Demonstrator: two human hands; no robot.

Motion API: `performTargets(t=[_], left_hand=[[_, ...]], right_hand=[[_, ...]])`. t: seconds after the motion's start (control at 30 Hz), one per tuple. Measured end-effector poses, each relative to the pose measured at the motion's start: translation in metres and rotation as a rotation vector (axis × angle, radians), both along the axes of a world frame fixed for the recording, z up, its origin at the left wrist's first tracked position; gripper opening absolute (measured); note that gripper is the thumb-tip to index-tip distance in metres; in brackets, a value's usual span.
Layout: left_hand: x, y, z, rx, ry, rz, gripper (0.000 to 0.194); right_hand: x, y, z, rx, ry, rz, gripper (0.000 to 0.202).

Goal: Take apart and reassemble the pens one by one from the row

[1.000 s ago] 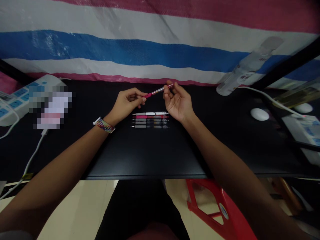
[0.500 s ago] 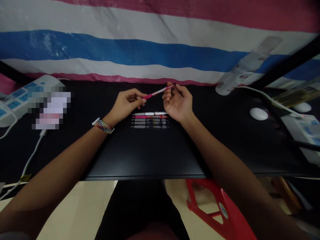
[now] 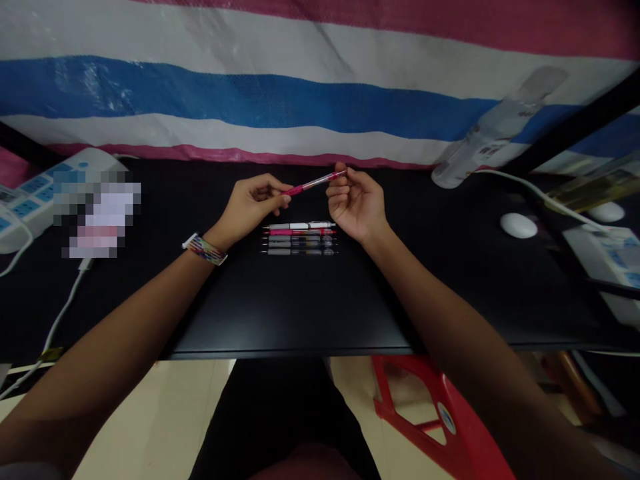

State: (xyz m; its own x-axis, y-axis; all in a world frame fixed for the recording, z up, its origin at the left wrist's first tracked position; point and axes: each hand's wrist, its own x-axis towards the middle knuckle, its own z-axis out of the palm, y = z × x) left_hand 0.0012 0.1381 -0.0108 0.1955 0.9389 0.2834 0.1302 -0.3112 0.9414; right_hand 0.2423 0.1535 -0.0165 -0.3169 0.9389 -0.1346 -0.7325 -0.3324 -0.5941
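A pink pen [image 3: 316, 181] with a clear barrel is held at a slant above the black desk, its right end higher. My left hand [image 3: 254, 205] is closed on the pen's pink grip end between thumb and fingers. At the other end, my right hand [image 3: 359, 203] has its palm turned up, with thumb and fingertips closed around the tip of the pen. Below both hands several pens lie side by side on the desk: a white pen [image 3: 300, 225] at the back, a pink-and-red one [image 3: 295, 233], then grey clear-barrelled pens [image 3: 300, 252] at the front.
The black desk [image 3: 300, 307] runs up to a striped plastic sheet [image 3: 300, 100]. On the left are a power strip [image 3: 85, 167] and a blurred-out device with a cable. A clear bottle [image 3: 463, 160], a white mouse [image 3: 519, 225] and cables stand right. A red stool [image 3: 465, 427] is below.
Both hands keep hold of the pink pen in nearly the same place. My right thumb and fingertips have closed in a little on its right end. The row of pens has not changed.
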Motion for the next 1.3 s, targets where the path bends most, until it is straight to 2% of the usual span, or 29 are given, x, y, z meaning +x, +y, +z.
performTargets(t=[0.17,0.33,0.57,0.73,0.93,1.13,1.3], left_hand=[[-0.001,0.001,0.0,-0.005,-0.01,0.005,0.018],[-0.003,0.001,-0.001,0.012,-0.024,0.003,0.019],[-0.006,0.0,-0.004,-0.014,-0.05,0.044,0.028],[-0.008,0.002,-0.006,0.008,-0.051,0.057,0.025],[-0.008,0.003,-0.008,0.031,-0.008,0.07,0.035],[-0.007,0.0,-0.007,0.052,0.107,0.084,0.024],[-0.007,-0.006,-0.004,0.109,0.177,0.107,0.016]], right_hand=[[0.0,-0.005,0.007,-0.03,-0.073,-0.041,0.025],[0.002,-0.009,0.013,0.005,-0.179,-0.059,0.036],[0.001,0.001,0.0,0.2,-0.465,-0.119,0.031],[0.002,-0.001,-0.006,0.332,-0.582,-0.173,0.031],[0.01,-0.004,-0.014,0.471,-0.716,-0.225,0.024],[0.017,-0.011,-0.013,0.632,-0.916,-0.213,0.012],[0.02,-0.018,-0.013,0.681,-1.062,-0.267,0.019]])
